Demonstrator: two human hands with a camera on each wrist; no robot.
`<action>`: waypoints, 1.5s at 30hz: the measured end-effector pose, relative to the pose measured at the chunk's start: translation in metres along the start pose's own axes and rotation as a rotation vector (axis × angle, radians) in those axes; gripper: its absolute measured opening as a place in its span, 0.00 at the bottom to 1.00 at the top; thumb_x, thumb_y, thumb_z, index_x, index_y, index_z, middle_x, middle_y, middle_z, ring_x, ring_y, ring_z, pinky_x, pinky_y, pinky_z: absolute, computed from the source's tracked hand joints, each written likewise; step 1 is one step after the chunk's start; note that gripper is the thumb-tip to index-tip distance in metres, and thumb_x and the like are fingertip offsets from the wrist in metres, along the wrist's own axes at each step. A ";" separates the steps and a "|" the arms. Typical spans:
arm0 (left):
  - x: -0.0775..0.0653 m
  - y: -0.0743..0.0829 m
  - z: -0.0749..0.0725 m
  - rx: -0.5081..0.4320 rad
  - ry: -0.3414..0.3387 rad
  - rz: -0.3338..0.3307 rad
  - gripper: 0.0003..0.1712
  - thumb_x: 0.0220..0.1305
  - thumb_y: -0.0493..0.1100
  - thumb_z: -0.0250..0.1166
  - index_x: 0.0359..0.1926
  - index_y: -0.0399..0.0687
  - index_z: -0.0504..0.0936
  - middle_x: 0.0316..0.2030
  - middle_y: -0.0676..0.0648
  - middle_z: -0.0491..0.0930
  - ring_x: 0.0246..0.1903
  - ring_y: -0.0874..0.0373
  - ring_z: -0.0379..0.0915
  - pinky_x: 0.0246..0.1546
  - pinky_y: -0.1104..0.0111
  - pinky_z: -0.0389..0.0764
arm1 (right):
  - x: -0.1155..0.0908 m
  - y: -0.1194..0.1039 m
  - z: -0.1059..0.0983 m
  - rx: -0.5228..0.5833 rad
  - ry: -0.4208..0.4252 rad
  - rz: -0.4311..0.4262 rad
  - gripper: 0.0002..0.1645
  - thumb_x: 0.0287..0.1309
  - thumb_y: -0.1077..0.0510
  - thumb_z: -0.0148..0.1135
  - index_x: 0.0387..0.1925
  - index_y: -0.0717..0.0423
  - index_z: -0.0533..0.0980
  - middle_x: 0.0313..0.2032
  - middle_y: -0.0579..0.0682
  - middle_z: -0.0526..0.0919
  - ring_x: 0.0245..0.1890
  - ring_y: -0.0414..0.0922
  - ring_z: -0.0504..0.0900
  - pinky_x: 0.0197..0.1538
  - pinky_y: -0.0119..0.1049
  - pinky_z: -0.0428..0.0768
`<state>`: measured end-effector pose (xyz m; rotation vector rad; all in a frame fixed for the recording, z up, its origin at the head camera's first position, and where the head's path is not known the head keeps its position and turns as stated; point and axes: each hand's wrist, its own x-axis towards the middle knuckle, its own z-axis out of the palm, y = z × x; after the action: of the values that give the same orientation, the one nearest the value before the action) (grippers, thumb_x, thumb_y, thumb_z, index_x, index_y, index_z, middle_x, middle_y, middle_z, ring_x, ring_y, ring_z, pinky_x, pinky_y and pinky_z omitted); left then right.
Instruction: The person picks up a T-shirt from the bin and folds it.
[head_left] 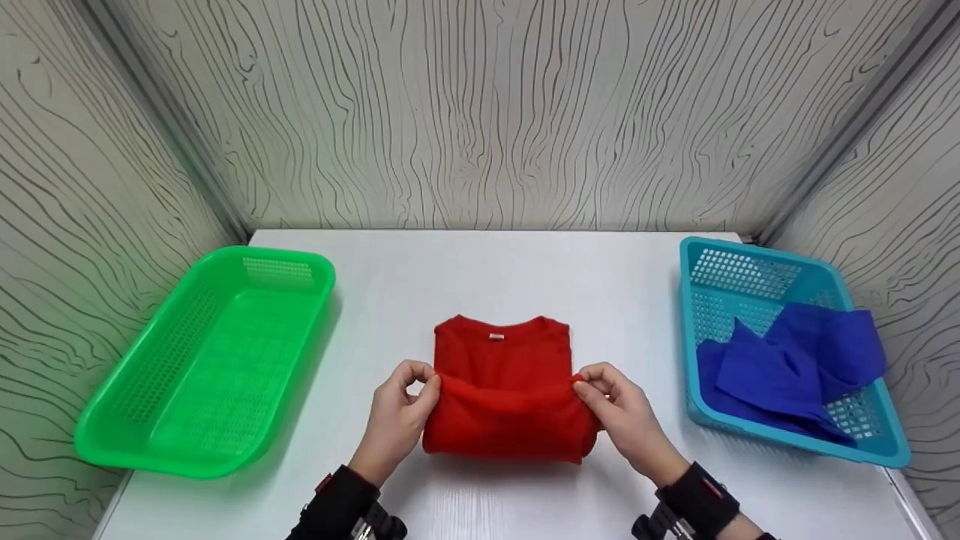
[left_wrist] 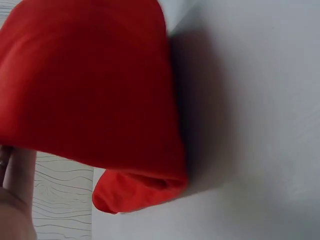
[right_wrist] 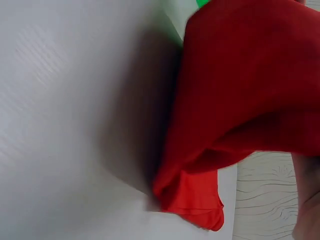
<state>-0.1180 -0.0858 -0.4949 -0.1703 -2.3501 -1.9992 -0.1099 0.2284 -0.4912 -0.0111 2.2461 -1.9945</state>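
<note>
A red shirt (head_left: 510, 420) lies on the white table with its neckline and small label toward the back wall. Its lower part is lifted and folded up over the upper part. My left hand (head_left: 403, 405) pinches the left corner of the raised edge between thumb and fingers. The opposite corner is pinched by my right hand (head_left: 621, 405). In the left wrist view the red cloth (left_wrist: 95, 85) bulges up from the table and hides most of the fingers. The right wrist view likewise shows the raised cloth (right_wrist: 240, 85), with its layers partly apart at the side.
On the left stands a green plastic basket (head_left: 292, 360) with nothing visible in it. A blue basket (head_left: 795, 442) on the right holds dark blue cloth (head_left: 780, 367). Patterned panels (head_left: 480, 112) enclose the table (head_left: 390, 285) at the back and sides.
</note>
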 end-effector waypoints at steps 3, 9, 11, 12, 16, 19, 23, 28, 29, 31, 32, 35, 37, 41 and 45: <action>0.003 -0.001 0.002 0.036 0.036 -0.060 0.04 0.71 0.37 0.63 0.39 0.41 0.77 0.34 0.48 0.77 0.31 0.60 0.71 0.35 0.73 0.74 | 0.003 0.002 0.001 0.022 -0.015 0.047 0.16 0.68 0.56 0.64 0.47 0.64 0.72 0.30 0.54 0.82 0.26 0.44 0.80 0.28 0.34 0.83; 0.019 -0.003 0.005 0.048 0.067 -0.239 0.07 0.71 0.40 0.59 0.42 0.41 0.78 0.29 0.49 0.78 0.31 0.56 0.70 0.32 0.70 0.72 | 0.019 0.005 0.003 0.055 0.029 0.144 0.17 0.69 0.53 0.64 0.47 0.62 0.72 0.25 0.54 0.82 0.21 0.44 0.77 0.26 0.32 0.80; 0.030 -0.005 0.006 0.089 0.084 -0.254 0.07 0.71 0.41 0.58 0.42 0.41 0.78 0.28 0.49 0.78 0.28 0.57 0.70 0.30 0.70 0.72 | 0.029 0.006 0.002 0.053 0.068 0.154 0.15 0.70 0.54 0.63 0.47 0.62 0.72 0.25 0.54 0.82 0.20 0.44 0.76 0.25 0.32 0.79; 0.035 -0.006 0.006 0.118 0.096 -0.246 0.07 0.71 0.41 0.58 0.42 0.41 0.79 0.28 0.49 0.79 0.28 0.57 0.70 0.30 0.69 0.72 | 0.035 0.007 0.002 0.040 0.087 0.147 0.14 0.70 0.55 0.63 0.47 0.61 0.73 0.26 0.54 0.82 0.20 0.45 0.77 0.26 0.33 0.80; 0.057 -0.010 0.007 0.227 0.140 -0.172 0.06 0.72 0.40 0.58 0.40 0.43 0.79 0.30 0.48 0.79 0.29 0.56 0.73 0.31 0.68 0.76 | 0.058 0.011 -0.002 -0.083 0.153 0.083 0.11 0.71 0.57 0.62 0.45 0.61 0.75 0.32 0.54 0.84 0.30 0.47 0.82 0.38 0.37 0.83; 0.069 -0.013 0.008 0.288 0.148 -0.116 0.04 0.72 0.39 0.60 0.40 0.43 0.79 0.33 0.46 0.79 0.34 0.54 0.75 0.36 0.65 0.77 | 0.072 0.015 -0.005 -0.213 0.188 0.053 0.09 0.70 0.56 0.62 0.45 0.58 0.77 0.37 0.52 0.83 0.39 0.47 0.81 0.47 0.39 0.79; 0.080 -0.019 0.012 0.366 0.154 -0.099 0.03 0.71 0.38 0.62 0.39 0.42 0.81 0.36 0.47 0.76 0.36 0.54 0.72 0.38 0.65 0.75 | 0.085 0.023 -0.007 -0.337 0.223 0.063 0.08 0.70 0.55 0.63 0.43 0.55 0.79 0.38 0.51 0.78 0.40 0.47 0.75 0.42 0.37 0.73; 0.084 -0.027 0.017 0.295 0.135 -0.211 0.05 0.74 0.38 0.60 0.43 0.40 0.79 0.29 0.46 0.79 0.27 0.56 0.77 0.29 0.68 0.79 | 0.092 0.032 -0.006 -0.304 0.219 0.105 0.08 0.72 0.57 0.59 0.46 0.58 0.78 0.31 0.56 0.81 0.36 0.52 0.80 0.39 0.36 0.76; 0.084 -0.028 0.018 0.277 0.128 -0.231 0.05 0.74 0.38 0.59 0.45 0.40 0.79 0.30 0.45 0.82 0.26 0.56 0.79 0.28 0.67 0.81 | 0.092 0.034 -0.007 -0.288 0.212 0.108 0.09 0.73 0.58 0.57 0.48 0.59 0.77 0.33 0.57 0.83 0.37 0.53 0.82 0.41 0.37 0.78; 0.081 -0.030 0.018 0.269 0.108 -0.247 0.08 0.75 0.38 0.57 0.50 0.39 0.77 0.36 0.43 0.85 0.32 0.53 0.84 0.33 0.64 0.84 | 0.090 0.037 -0.007 -0.273 0.200 0.106 0.12 0.74 0.59 0.54 0.52 0.62 0.76 0.36 0.56 0.85 0.39 0.52 0.84 0.44 0.37 0.81; 0.080 -0.031 0.018 0.277 0.102 -0.248 0.10 0.75 0.38 0.56 0.53 0.39 0.77 0.41 0.42 0.85 0.37 0.52 0.84 0.38 0.62 0.85 | 0.087 0.038 -0.008 -0.274 0.198 0.106 0.13 0.74 0.60 0.54 0.53 0.62 0.76 0.38 0.56 0.85 0.40 0.51 0.84 0.44 0.37 0.81; 0.072 -0.035 0.016 0.351 0.092 -0.236 0.14 0.74 0.39 0.57 0.57 0.40 0.76 0.49 0.43 0.83 0.46 0.49 0.82 0.47 0.58 0.83 | 0.078 0.044 -0.007 -0.325 0.182 0.121 0.13 0.73 0.59 0.55 0.53 0.62 0.77 0.38 0.56 0.84 0.36 0.50 0.83 0.40 0.36 0.81; 0.067 -0.039 0.013 0.401 0.079 -0.259 0.13 0.74 0.41 0.58 0.54 0.40 0.77 0.45 0.43 0.82 0.43 0.49 0.80 0.45 0.59 0.82 | 0.071 0.048 -0.005 -0.384 0.156 0.144 0.12 0.72 0.55 0.59 0.47 0.60 0.79 0.33 0.54 0.82 0.31 0.48 0.81 0.35 0.35 0.78; 0.058 -0.048 0.010 0.456 0.000 -0.370 0.10 0.72 0.45 0.63 0.42 0.42 0.80 0.31 0.46 0.77 0.30 0.53 0.72 0.32 0.64 0.75 | 0.060 0.055 0.002 -0.446 0.079 0.193 0.12 0.69 0.52 0.63 0.37 0.57 0.80 0.27 0.49 0.77 0.26 0.44 0.74 0.31 0.34 0.73; 0.053 -0.055 0.009 0.417 -0.064 -0.416 0.07 0.71 0.42 0.63 0.37 0.42 0.80 0.28 0.46 0.77 0.27 0.55 0.72 0.29 0.68 0.74 | 0.056 0.060 0.007 -0.406 0.099 0.201 0.08 0.69 0.56 0.63 0.34 0.56 0.78 0.27 0.48 0.74 0.29 0.44 0.72 0.33 0.34 0.71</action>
<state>-0.1770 -0.0829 -0.5441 0.3002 -2.9725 -1.5884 -0.1595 0.2237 -0.5564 0.2650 2.5572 -1.4459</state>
